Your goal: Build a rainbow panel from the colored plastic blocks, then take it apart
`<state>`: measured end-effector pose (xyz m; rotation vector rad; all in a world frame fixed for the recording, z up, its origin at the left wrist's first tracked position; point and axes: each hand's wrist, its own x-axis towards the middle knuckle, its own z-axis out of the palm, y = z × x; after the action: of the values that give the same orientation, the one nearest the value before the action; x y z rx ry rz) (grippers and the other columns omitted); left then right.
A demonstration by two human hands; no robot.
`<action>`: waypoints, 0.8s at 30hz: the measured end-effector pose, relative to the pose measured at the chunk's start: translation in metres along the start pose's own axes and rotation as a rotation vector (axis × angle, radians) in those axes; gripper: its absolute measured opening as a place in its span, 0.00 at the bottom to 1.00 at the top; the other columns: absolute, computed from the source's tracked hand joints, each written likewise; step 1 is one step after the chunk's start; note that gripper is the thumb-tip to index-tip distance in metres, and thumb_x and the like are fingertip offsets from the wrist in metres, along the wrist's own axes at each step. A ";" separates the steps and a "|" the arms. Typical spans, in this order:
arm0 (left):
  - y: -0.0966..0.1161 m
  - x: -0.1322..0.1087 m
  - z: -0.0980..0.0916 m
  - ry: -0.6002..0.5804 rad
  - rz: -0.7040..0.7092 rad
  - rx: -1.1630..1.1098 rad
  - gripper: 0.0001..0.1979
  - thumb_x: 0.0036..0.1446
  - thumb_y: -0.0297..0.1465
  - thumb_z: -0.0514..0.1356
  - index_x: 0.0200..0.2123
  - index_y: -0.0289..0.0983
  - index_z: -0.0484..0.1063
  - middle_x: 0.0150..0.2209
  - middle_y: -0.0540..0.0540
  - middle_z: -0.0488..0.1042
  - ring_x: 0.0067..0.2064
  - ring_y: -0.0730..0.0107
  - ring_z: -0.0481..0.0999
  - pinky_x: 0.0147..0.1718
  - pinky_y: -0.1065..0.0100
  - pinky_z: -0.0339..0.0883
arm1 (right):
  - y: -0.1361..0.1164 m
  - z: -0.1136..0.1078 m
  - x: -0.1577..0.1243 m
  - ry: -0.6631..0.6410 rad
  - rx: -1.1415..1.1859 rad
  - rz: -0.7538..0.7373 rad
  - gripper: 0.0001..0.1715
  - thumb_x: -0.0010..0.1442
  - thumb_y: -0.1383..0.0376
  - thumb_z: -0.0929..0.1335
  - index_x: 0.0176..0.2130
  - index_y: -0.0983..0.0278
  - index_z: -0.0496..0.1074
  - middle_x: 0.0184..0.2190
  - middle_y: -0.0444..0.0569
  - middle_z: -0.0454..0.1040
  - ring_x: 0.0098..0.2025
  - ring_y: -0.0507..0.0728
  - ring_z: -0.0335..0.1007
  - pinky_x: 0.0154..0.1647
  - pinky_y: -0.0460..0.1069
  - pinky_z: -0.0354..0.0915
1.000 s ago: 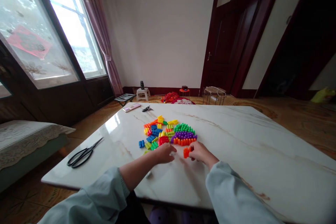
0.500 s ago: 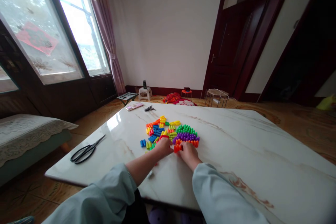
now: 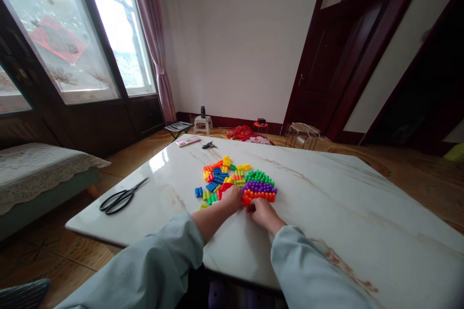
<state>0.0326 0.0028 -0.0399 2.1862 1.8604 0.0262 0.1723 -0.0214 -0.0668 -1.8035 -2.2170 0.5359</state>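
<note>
On the table, rows of small plastic toy pieces stand side by side: green pieces (image 3: pixel 258 176) at the back, purple pieces (image 3: pixel 259 187) in the middle, orange pieces (image 3: pixel 261 196) nearest me. My left hand (image 3: pixel 231 198) is closed at the left end of the orange row, over some red pieces (image 3: pixel 225 187); its fingertips are mostly hidden. My right hand (image 3: pixel 264 213) is just in front of that row, fingers curled in a pinch. Whatever it grips is too small to make out. Loose blue pieces (image 3: pixel 219 176) and other coloured ones lie left of the rows.
Black-handled scissors (image 3: pixel 121 198) lie on the marble-patterned table (image 3: pixel 326 193) at the left. Toward the far edge are small dark pliers (image 3: pixel 209 145) and a pink phone-like object (image 3: pixel 188 141). Stools, including a white one (image 3: pixel 203 124), stand beyond.
The orange piece that was between my hands now appears at the left end of the orange row. My left hand has moved slightly right; the whole view has shifted a little.
</note>
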 end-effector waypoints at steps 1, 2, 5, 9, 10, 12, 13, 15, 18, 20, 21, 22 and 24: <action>0.000 0.001 0.001 0.002 -0.011 0.006 0.14 0.46 0.36 0.63 0.37 0.35 0.77 0.36 0.42 0.77 0.37 0.58 0.77 0.31 0.69 0.68 | 0.000 0.002 0.002 -0.003 0.002 0.003 0.07 0.52 0.67 0.69 0.32 0.63 0.78 0.33 0.51 0.78 0.38 0.56 0.72 0.37 0.46 0.61; 0.000 0.002 0.002 0.006 -0.013 0.009 0.14 0.47 0.35 0.63 0.37 0.35 0.77 0.36 0.41 0.77 0.37 0.58 0.77 0.31 0.68 0.68 | -0.001 0.002 0.003 -0.009 0.004 0.007 0.07 0.53 0.66 0.69 0.33 0.63 0.77 0.33 0.51 0.78 0.38 0.56 0.72 0.37 0.46 0.61; -0.001 0.005 0.004 0.033 0.006 0.006 0.15 0.48 0.34 0.61 0.39 0.35 0.77 0.36 0.40 0.77 0.38 0.56 0.77 0.30 0.67 0.69 | -0.006 0.002 0.004 -0.027 0.007 0.017 0.07 0.55 0.65 0.68 0.34 0.64 0.77 0.34 0.52 0.77 0.39 0.57 0.71 0.37 0.47 0.61; -0.003 0.006 0.004 0.048 0.010 -0.003 0.14 0.50 0.33 0.59 0.38 0.34 0.78 0.35 0.39 0.77 0.38 0.56 0.77 0.31 0.67 0.69 | -0.008 0.001 0.004 -0.032 0.003 0.022 0.08 0.54 0.67 0.68 0.35 0.64 0.76 0.35 0.52 0.77 0.40 0.57 0.72 0.37 0.47 0.60; -0.003 0.005 0.003 0.045 0.008 -0.006 0.14 0.50 0.33 0.59 0.38 0.33 0.78 0.35 0.39 0.77 0.38 0.56 0.77 0.31 0.67 0.69 | -0.009 0.001 0.004 -0.028 0.003 0.020 0.08 0.54 0.67 0.67 0.35 0.64 0.76 0.35 0.52 0.77 0.40 0.57 0.72 0.37 0.46 0.60; -0.004 0.005 0.002 0.041 -0.001 -0.013 0.14 0.50 0.34 0.60 0.39 0.33 0.77 0.36 0.38 0.77 0.38 0.55 0.77 0.32 0.67 0.69 | -0.008 0.002 0.005 -0.018 0.008 0.012 0.08 0.54 0.68 0.67 0.36 0.64 0.76 0.35 0.52 0.77 0.41 0.57 0.72 0.37 0.46 0.60; -0.003 0.006 0.002 0.040 -0.005 -0.016 0.15 0.50 0.34 0.60 0.39 0.33 0.77 0.36 0.38 0.77 0.39 0.55 0.77 0.32 0.67 0.69 | -0.008 0.002 0.005 -0.014 0.012 0.009 0.09 0.54 0.68 0.67 0.36 0.65 0.75 0.35 0.52 0.78 0.40 0.57 0.72 0.36 0.46 0.60; -0.003 0.006 0.002 0.040 -0.012 -0.024 0.15 0.50 0.34 0.60 0.40 0.33 0.77 0.37 0.38 0.77 0.39 0.56 0.77 0.32 0.67 0.69 | -0.007 0.002 0.006 -0.008 0.021 0.008 0.09 0.55 0.68 0.66 0.36 0.65 0.75 0.36 0.52 0.78 0.40 0.56 0.73 0.36 0.46 0.60; -0.001 0.006 0.001 0.025 -0.023 -0.027 0.14 0.51 0.33 0.60 0.40 0.34 0.77 0.38 0.39 0.77 0.39 0.58 0.77 0.33 0.68 0.69 | -0.007 0.002 0.007 -0.011 0.028 0.014 0.10 0.54 0.68 0.66 0.37 0.65 0.75 0.35 0.52 0.78 0.39 0.56 0.73 0.36 0.46 0.61; 0.000 0.005 -0.001 0.009 -0.025 -0.015 0.14 0.51 0.33 0.60 0.40 0.34 0.77 0.38 0.39 0.77 0.39 0.57 0.78 0.33 0.67 0.70 | -0.007 0.001 0.007 -0.020 0.035 0.015 0.10 0.53 0.69 0.66 0.37 0.66 0.75 0.35 0.52 0.78 0.39 0.56 0.73 0.36 0.46 0.61; 0.000 0.005 -0.002 0.005 -0.020 -0.008 0.14 0.51 0.32 0.60 0.40 0.33 0.77 0.38 0.39 0.77 0.39 0.57 0.78 0.33 0.67 0.70 | -0.007 0.001 0.007 -0.024 0.041 0.014 0.10 0.53 0.70 0.66 0.37 0.66 0.75 0.35 0.52 0.78 0.39 0.56 0.73 0.36 0.46 0.61; 0.001 0.004 -0.003 0.004 -0.012 -0.004 0.14 0.51 0.32 0.60 0.40 0.33 0.77 0.38 0.39 0.78 0.39 0.56 0.78 0.33 0.67 0.70 | -0.007 0.000 0.006 -0.028 0.045 0.014 0.10 0.53 0.70 0.66 0.37 0.66 0.75 0.35 0.52 0.78 0.39 0.55 0.73 0.35 0.45 0.61; 0.001 0.003 -0.005 0.006 0.001 -0.002 0.14 0.52 0.32 0.59 0.40 0.33 0.78 0.38 0.39 0.78 0.40 0.56 0.78 0.35 0.66 0.71 | -0.007 -0.001 0.006 -0.037 0.054 0.014 0.11 0.53 0.70 0.67 0.37 0.66 0.75 0.35 0.51 0.78 0.38 0.55 0.72 0.35 0.45 0.60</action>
<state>0.0336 0.0068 -0.0349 2.1880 1.8613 0.0347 0.1646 -0.0168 -0.0635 -1.7979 -2.1930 0.6303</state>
